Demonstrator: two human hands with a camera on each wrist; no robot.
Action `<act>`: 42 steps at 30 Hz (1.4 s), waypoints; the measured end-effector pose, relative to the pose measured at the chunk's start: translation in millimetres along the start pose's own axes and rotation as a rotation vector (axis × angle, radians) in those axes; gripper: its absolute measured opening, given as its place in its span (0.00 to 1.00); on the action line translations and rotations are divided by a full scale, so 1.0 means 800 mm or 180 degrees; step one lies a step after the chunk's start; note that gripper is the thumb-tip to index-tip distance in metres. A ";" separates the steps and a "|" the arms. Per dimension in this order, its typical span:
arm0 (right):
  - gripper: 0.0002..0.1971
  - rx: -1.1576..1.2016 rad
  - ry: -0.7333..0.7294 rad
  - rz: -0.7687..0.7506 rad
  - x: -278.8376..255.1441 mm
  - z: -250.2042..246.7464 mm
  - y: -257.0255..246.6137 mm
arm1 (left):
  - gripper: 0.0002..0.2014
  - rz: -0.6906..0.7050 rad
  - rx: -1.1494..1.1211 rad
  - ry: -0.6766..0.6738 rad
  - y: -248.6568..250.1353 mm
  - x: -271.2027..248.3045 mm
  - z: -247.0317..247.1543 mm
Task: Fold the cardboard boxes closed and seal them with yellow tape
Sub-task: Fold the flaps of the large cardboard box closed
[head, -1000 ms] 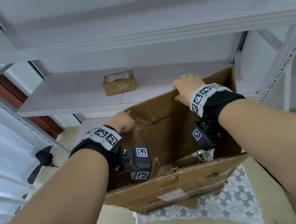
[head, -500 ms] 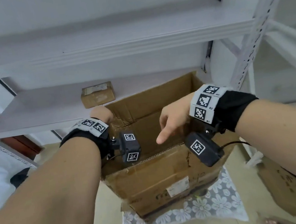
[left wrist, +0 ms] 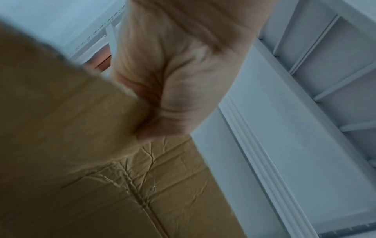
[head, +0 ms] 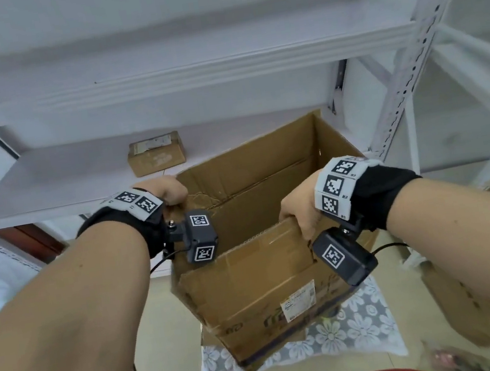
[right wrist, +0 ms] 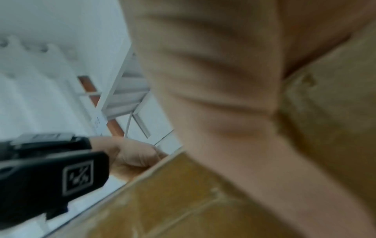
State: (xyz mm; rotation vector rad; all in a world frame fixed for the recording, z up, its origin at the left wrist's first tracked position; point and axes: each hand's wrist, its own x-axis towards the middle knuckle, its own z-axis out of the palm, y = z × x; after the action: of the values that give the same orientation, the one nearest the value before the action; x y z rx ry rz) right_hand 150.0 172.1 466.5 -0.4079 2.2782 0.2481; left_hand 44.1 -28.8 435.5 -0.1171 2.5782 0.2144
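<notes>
Two hands on one open cardboard box (head: 273, 295)
Left hand (head: 171, 191) grips the ten-o'clock flap, right hand (head: 300, 212) pinches the near flap; better to fold squarely along creases.

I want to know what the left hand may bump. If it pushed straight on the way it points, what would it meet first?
Probably the big open box's far flap, whose edge the left hand already grips. Beyond that comes the white shelf with the small box; depth is unclear.

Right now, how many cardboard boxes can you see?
3. The open box held by both hands stands on the flowered cloth; a small closed box sits on the shelf; another box lies at the right edge, partly hidden.
</notes>
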 end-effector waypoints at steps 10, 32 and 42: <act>0.17 -0.0784 0.0270 0.0292 -0.024 -0.012 0.001 | 0.21 0.0323 -0.1198 0.1025 0.018 -0.010 -0.017; 0.18 0.0030 -0.0038 0.0477 -0.025 0.053 0.034 | 0.13 0.0259 -0.1257 0.0014 0.035 -0.031 0.029; 0.22 -0.0433 -0.0461 0.0258 -0.004 0.059 0.012 | 0.10 0.0286 -0.1635 0.0020 0.005 -0.041 0.037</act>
State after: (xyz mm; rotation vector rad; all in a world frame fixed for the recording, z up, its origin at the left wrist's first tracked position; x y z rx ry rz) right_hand 180.5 196.4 438.1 -0.3557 2.1446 0.4613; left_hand 86.3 -18.3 428.7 -0.1882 2.4779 0.9065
